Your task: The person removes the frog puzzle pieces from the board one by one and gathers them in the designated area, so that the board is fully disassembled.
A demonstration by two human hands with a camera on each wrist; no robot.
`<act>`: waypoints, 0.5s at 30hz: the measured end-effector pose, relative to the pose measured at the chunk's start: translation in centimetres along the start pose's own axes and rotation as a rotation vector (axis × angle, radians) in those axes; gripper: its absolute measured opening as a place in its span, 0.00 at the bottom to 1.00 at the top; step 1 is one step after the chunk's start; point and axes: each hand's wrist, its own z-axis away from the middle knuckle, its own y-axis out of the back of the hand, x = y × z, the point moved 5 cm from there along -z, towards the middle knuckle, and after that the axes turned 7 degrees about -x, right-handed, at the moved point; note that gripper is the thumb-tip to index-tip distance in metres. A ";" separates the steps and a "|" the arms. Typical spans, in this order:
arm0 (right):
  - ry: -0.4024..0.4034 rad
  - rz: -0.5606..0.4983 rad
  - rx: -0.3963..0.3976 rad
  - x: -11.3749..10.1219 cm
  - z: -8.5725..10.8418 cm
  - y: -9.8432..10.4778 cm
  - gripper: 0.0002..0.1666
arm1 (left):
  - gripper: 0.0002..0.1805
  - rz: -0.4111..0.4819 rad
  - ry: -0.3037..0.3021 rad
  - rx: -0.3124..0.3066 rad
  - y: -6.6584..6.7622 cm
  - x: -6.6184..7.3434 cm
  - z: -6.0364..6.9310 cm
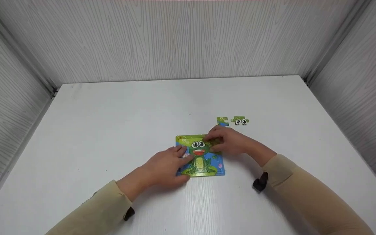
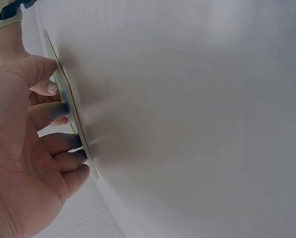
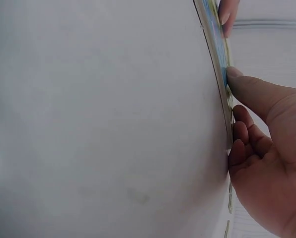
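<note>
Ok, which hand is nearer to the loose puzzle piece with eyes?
The right hand: in the head view it is below and left of the eye piece; the left hand is farther away, on the left side of the frog puzzle.

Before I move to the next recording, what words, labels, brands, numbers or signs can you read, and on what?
None can be read.
Frog puzzle: pictures, no readable lettering.
Loose corner piece and loose eyes piece: too small to rule out tiny print.
Black wrist attachment: no legible marking.
</note>
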 end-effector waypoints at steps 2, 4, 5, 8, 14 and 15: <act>0.002 -0.007 -0.011 0.0 0.0 -0.1 0.23 | 0.39 0.006 0.013 -0.006 0.1 0.2 -0.1; 0.002 -0.013 -0.016 -0.1 0.1 -0.1 0.23 | 0.40 0.007 0.021 -0.006 0.2 0.4 -0.2; 0.002 -0.013 -0.017 0.0 0.0 -0.1 0.23 | 0.40 0.005 0.023 -0.008 0.3 0.6 -0.4; 0.004 -0.016 -0.018 0.1 0.0 -0.2 0.23 | 0.41 -0.004 0.006 -0.008 0.5 1.1 -0.9; 0.012 -0.022 -0.023 0.3 0.1 -0.2 0.22 | 0.40 -0.040 -0.037 -0.025 0.6 1.8 -1.8; 0.017 -0.021 -0.023 0.3 0.1 -0.2 0.22 | 0.40 -0.046 -0.036 -0.028 0.6 1.9 -1.9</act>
